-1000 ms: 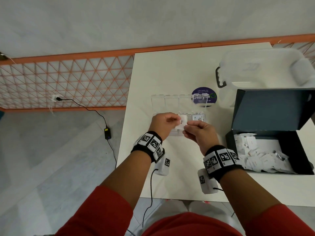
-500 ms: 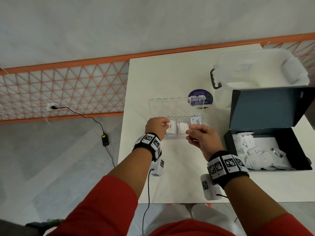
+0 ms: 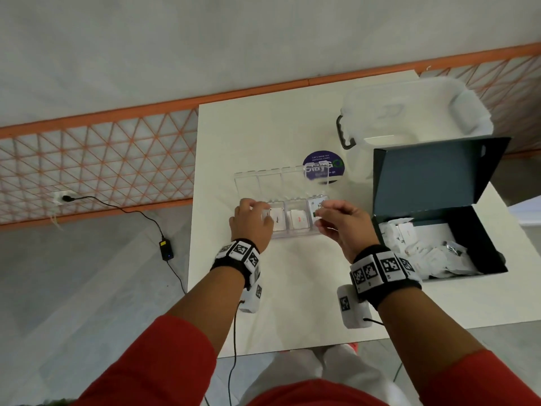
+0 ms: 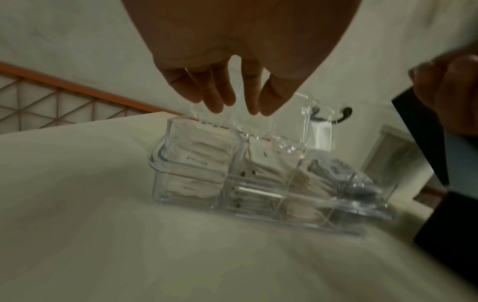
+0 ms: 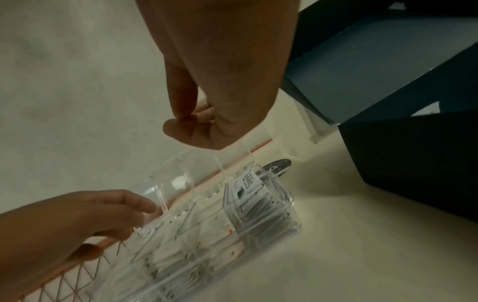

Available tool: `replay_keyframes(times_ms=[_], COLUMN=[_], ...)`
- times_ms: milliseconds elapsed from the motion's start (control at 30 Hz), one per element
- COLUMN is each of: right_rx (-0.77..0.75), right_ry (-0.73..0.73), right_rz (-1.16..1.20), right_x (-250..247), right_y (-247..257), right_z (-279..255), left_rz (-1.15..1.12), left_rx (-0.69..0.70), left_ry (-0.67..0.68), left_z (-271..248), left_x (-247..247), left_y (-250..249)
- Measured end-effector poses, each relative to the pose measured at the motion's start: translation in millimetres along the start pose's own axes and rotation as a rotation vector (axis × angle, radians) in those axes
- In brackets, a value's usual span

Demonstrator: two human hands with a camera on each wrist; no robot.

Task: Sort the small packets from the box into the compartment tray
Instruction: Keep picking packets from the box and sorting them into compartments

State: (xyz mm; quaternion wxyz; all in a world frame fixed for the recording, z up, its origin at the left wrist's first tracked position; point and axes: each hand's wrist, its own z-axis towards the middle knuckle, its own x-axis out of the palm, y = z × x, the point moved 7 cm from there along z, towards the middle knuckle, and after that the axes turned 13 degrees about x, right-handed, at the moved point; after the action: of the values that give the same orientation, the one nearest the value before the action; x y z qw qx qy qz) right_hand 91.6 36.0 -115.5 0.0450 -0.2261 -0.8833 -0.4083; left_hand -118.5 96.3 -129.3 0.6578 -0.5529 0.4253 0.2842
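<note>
Both hands work over the clear compartment tray [image 3: 292, 234] at the table's middle: our left hand [image 3: 251, 222] reaches down with fingers nearly straight into the leftmost compartment, apparently settling a white packet [image 3: 267, 215], while our right hand [image 3: 341, 222] hovers loosely curled at the tray's right end, whether pinching anything we cannot tell. With 3 compartments already stocked and the dark box [image 3: 439, 238] at right holding more packets, we judge the packet should lie flat below the rim so the hinged lid [image 3: 281, 180] can shut.
</note>
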Motion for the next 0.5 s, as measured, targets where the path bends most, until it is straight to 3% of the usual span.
replay_keyframes(times_ms=[133,267,400,500], right_rx=[-0.033,-0.041,0.041,0.119], right_ry=[0.016,0.014,-0.014,-0.114], right_rz=[0.006,-0.095,-0.296,-0.506], right_x=[-8.1,-37.4,-86.6,-128.7], right_y=[18.4,45.7,70.3,80.9], right_z=[0.8,2.1,9.8,24.6], left_rz=[-0.097,-0.152,-0.178,-0.154], left_rx=[0.024,0.252,0.418,0.425], left_ry=[-0.095,-0.077,0.091,0.284], left_z=[-0.4,2.5,-0.5,-7.9], left_x=[-14.0,-7.3,28.5,70.0], left_y=[-11.7,-62.6,-131.2,-174.0])
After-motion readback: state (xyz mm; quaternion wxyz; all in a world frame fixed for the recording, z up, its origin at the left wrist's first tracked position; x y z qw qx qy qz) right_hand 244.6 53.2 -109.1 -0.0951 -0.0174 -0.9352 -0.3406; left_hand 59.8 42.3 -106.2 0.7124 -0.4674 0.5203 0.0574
